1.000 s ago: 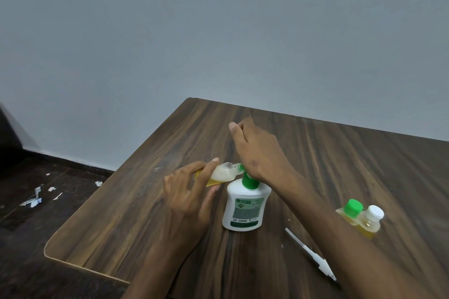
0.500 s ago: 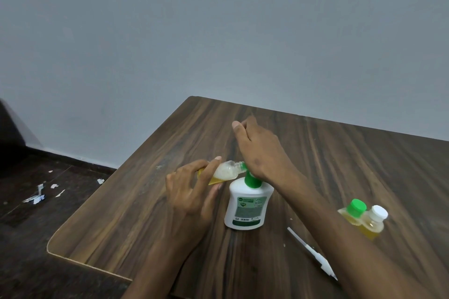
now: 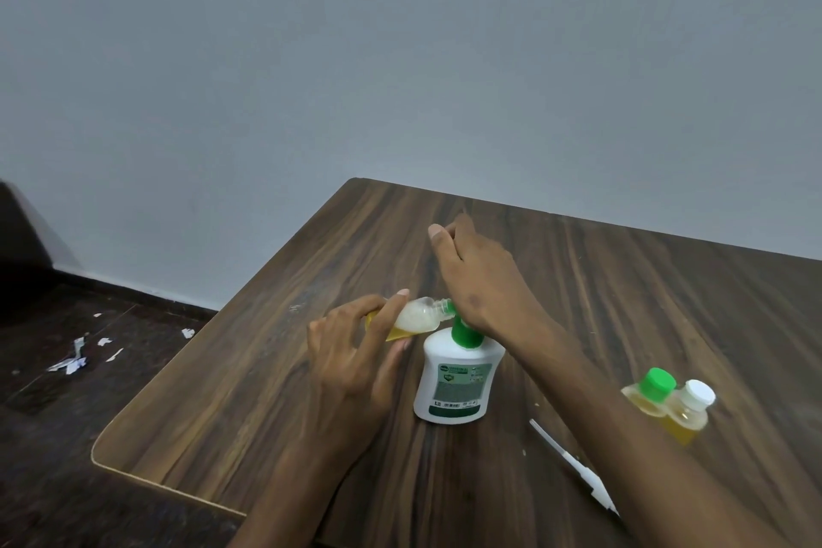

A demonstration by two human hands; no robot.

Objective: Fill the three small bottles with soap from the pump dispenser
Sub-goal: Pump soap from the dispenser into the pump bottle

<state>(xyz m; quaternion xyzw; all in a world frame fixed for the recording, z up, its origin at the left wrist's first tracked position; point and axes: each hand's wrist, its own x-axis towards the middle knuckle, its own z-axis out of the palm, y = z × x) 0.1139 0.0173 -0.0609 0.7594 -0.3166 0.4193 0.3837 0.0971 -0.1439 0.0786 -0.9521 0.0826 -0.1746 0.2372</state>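
Bottle (image 3: 413,318) unmoved, between left fingers (image 3: 391,307) (tilted)

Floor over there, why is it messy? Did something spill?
No spill shows. White paper scraps lie scattered on the dark floor left of the table. They look like litter.

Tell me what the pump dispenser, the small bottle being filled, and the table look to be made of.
Pump dispenser: opaque white plastic, smooth, slightly glossy, with a printed label and green plastic pump.
Small bottle, held by the left hand: clear thin plastic; yellowish soap shows through.
Table: dark woodgrain, likely laminate given the pale edge band, matte.
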